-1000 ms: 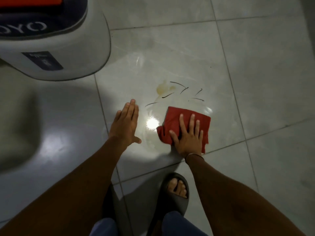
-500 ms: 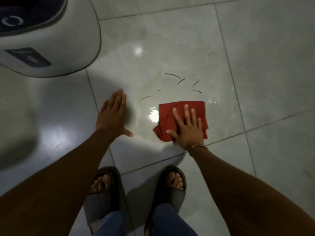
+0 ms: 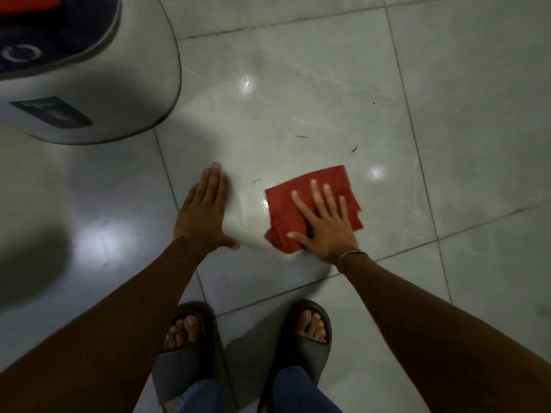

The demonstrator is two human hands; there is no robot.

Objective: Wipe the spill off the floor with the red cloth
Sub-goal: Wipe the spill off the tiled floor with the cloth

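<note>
Right hand [image 3: 323,226] flat on red cloth [image 3: 310,201]; left hand [image 3: 202,213] flat on floor [image 3: 477,144].

The yellowish puddle is gone, and fewer dark streaks [image 3: 301,136] remain beyond the red cloth [image 3: 310,201].

- The right hand [image 3: 325,226] covers the near part of the red cloth [image 3: 310,190]; only the cloth beyond and beside its fingers [image 3: 314,193] shows.
- Any spill under the cloth is hidden.
- The white appliance [image 3: 119,84], far beyond the left hand's fingers [image 3: 213,180], is cut by the top and left edges; its label is too blurred to read.
</note>
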